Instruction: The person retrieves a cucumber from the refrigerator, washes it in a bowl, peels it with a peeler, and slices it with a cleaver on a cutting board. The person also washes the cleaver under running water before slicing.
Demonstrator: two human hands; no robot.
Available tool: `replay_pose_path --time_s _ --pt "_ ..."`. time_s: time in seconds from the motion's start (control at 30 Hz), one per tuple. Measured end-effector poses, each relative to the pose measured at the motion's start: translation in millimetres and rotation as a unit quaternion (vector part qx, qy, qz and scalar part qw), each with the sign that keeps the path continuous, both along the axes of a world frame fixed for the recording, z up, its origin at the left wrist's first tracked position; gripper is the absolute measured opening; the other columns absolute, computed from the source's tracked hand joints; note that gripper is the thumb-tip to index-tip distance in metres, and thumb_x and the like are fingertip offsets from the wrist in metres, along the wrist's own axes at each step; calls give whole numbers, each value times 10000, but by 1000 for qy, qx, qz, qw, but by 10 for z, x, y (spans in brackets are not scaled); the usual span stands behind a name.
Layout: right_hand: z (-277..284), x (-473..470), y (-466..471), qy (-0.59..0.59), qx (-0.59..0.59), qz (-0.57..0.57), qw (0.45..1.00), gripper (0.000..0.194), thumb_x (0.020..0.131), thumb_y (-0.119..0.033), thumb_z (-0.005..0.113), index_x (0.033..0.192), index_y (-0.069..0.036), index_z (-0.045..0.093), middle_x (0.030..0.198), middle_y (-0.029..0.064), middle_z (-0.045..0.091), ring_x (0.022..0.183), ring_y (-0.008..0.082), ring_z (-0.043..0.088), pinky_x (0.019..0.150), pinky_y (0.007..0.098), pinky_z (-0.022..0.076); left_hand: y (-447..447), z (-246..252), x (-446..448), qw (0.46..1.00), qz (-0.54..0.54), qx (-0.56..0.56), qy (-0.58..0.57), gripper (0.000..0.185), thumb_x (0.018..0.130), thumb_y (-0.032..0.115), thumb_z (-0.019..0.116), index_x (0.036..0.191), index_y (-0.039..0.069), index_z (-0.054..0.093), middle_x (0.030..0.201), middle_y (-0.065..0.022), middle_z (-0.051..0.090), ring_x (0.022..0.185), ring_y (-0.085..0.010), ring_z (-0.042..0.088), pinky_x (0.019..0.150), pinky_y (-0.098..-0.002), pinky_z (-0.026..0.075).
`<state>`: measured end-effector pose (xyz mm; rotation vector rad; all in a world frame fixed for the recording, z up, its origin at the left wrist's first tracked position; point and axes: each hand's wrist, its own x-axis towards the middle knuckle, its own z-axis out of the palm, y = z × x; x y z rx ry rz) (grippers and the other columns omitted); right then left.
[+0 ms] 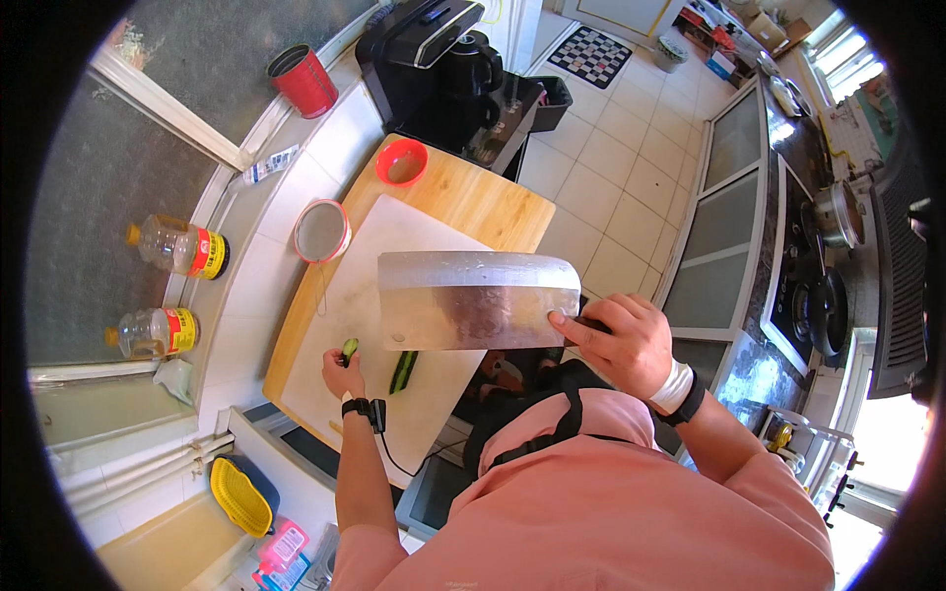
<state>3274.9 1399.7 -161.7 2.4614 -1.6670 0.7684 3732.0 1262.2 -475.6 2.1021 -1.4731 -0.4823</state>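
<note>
My right hand (627, 341) grips the dark handle of a wide cleaver (480, 303), its flat blade turned up towards me and wet with a few drops. The blade hangs above a white cutting board (436, 428) and hides part of it. My left hand (344, 377) holds a short piece of cucumber (350, 349), cut face up, over the board's left side. Between my hands, partly under the blade, a longer piece of cucumber (403, 371) with dark green skin lies on the board.
The white board lies on a wooden board (480, 196). A red bowl (402, 162) and a fine-mesh strainer (321, 230) stand at its far left. Beyond is a black appliance (451, 81). Bottles (177, 247) and a red can (303, 81) line the windowsill. A stove (791, 273) stands right.
</note>
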Motion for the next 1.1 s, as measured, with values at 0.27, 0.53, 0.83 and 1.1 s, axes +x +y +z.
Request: replay_pose_path --time_s 0.27,0.53,0.83,1.1 --pt "-30 -57 95 -16 -56 21 998 579 617 -103 824 1182 -207 748 864 18 593 676 202 566 579 324 448 67 525 -422 947 -5 -113 300 332 832 61 777 1123 21 624 937 -57 669 871 -170 651 772 -312 524" --pt "-74 181 181 -328 135 25 935 469 788 17 725 1247 -68 677 794 51 562 668 160 556 596 292 453 622 2322 -1397 789 -164 -17 592 318 992 65 583 1285 12 471 1059 -81 641 825 -99 576 589 -221 449" --pt "-71 319 314 -650 265 15 711 261 1016 -75 540 1254 23 501 798 3 523 639 65 443 600 217 376 804 2964 -1944 788 -247 -26 563 335 981 86 598 1276 25 450 1039 -103 632 697 -66 432 631 -212 375" --pt "-39 426 -58 -674 264 -49 688 450 893 -148 782 1245 18 558 866 -37 572 790 31 503 692 203 443 984 3032 -2362 772 -299 52 559 302 944 4 665 1199 -25 506 1096 -116 665 941 -119 627 818 -238 513"
